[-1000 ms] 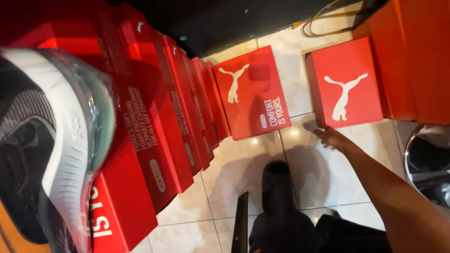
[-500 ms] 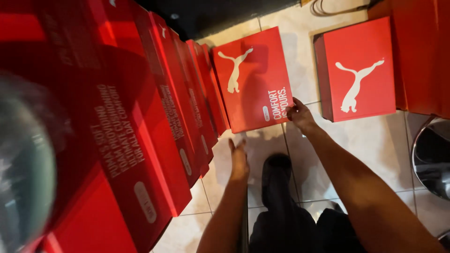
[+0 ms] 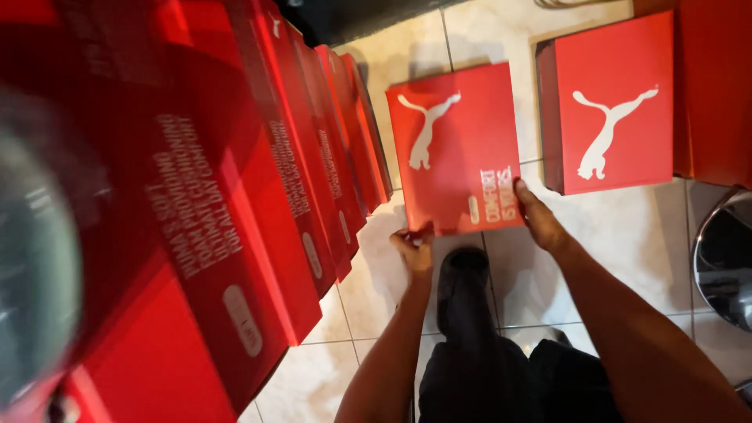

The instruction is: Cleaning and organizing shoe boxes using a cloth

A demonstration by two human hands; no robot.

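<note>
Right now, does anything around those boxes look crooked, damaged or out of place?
Nothing looks damaged or spilled. The red box gripped by both the left hand and right hand sits slightly askew to the floor tiles.

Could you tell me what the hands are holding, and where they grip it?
Both hold the red shoebox by its near edge: left hand at one corner, right hand at the other.
</note>
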